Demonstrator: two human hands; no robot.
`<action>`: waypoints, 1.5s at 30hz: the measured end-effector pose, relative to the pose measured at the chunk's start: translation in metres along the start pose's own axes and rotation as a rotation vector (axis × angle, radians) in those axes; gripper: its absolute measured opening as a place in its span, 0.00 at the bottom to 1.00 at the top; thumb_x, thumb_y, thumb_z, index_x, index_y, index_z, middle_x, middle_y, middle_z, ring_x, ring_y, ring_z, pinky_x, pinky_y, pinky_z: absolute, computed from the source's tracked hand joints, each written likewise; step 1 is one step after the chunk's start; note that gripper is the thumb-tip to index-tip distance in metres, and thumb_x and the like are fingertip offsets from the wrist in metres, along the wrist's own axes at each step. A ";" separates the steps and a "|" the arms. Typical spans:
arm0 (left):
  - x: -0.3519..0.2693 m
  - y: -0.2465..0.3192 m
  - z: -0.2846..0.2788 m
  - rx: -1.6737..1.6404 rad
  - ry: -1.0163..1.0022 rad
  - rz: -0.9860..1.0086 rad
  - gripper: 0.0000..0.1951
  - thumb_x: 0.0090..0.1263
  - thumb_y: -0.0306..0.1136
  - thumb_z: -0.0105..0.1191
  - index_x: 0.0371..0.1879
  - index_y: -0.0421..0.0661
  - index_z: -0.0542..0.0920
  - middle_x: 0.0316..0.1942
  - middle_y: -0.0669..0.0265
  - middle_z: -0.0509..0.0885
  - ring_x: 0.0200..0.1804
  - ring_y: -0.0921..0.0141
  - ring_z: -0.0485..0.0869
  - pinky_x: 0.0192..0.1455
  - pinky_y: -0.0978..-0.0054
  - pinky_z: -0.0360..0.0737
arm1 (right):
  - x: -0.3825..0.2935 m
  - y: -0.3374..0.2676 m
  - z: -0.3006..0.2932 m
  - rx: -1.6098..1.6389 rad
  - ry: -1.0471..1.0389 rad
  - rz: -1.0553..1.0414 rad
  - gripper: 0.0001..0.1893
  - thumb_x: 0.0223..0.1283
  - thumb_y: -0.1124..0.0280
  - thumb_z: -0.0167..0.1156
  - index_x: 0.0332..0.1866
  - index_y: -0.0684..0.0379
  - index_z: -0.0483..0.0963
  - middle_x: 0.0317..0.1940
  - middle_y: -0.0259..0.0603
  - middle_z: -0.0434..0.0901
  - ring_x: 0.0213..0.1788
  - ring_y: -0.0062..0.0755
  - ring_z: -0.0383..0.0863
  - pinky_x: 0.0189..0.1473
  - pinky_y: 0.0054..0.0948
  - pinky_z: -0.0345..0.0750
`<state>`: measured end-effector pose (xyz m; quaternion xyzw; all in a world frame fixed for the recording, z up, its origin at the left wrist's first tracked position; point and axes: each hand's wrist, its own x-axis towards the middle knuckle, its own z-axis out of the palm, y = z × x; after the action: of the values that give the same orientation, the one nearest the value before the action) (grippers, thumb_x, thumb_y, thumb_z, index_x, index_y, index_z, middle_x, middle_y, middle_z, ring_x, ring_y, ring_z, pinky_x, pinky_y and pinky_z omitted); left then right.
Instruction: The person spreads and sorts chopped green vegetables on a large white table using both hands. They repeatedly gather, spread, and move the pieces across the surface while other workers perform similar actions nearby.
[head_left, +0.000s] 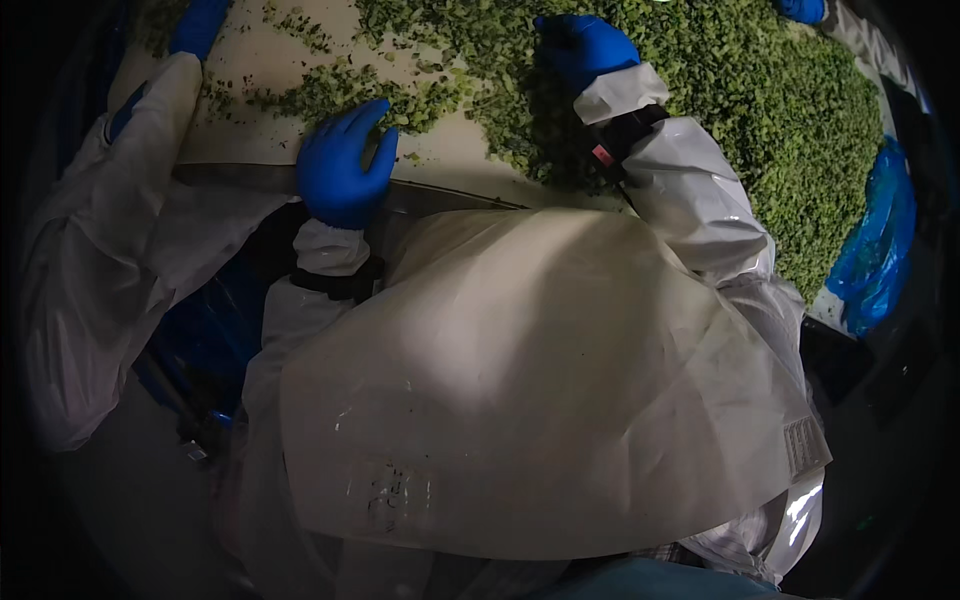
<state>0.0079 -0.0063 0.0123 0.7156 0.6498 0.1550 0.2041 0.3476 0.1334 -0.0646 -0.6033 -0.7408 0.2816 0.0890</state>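
Green dried leaf pieces (757, 127) lie in a thick layer over the centre and right of a pale table (450, 150), thinner and scattered on the left. My left hand (345, 165), in a blue glove, is at the table's near edge with thumb and fingers apart and nothing between them. Farther in, my right hand (589, 49), also blue-gloved, is over the leaf layer, its fingers bent down; what lies under them is hidden. White sleeves with black bands cover both of my wrists.
At the far left, a co-worker's blue-gloved hand (199, 26) and white sleeve reach over the table. Another person's gloved hand (802, 9) is at the top right. A blue plastic bag (877, 240) hangs at the right edge. A white apron (525, 375) covers my front.
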 end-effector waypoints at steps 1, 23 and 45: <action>0.001 0.000 0.000 -0.014 0.010 -0.008 0.19 0.77 0.36 0.69 0.63 0.46 0.92 0.58 0.48 0.94 0.57 0.47 0.93 0.61 0.54 0.89 | -0.002 0.001 0.000 0.049 -0.015 0.040 0.21 0.72 0.55 0.75 0.67 0.44 0.90 0.53 0.42 0.95 0.53 0.50 0.95 0.56 0.43 0.90; -0.001 -0.007 0.005 -0.013 0.051 0.033 0.18 0.76 0.41 0.70 0.60 0.47 0.94 0.58 0.52 0.95 0.58 0.50 0.93 0.65 0.53 0.87 | -0.050 0.022 -0.026 -0.239 0.204 0.065 0.39 0.67 0.49 0.80 0.83 0.43 0.77 0.84 0.53 0.72 0.85 0.62 0.70 0.81 0.57 0.77; 0.033 0.049 0.046 -0.675 -1.140 0.166 0.24 0.89 0.45 0.60 0.79 0.49 0.83 0.74 0.52 0.86 0.76 0.61 0.84 0.81 0.62 0.77 | -0.218 0.051 -0.012 0.874 -0.332 0.050 0.27 0.89 0.62 0.59 0.87 0.49 0.72 0.72 0.50 0.87 0.75 0.42 0.86 0.76 0.37 0.82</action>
<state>0.0765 0.0186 -0.0046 0.6299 0.2990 -0.0376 0.7159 0.4519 -0.0633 -0.0363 -0.4735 -0.5422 0.6622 0.2082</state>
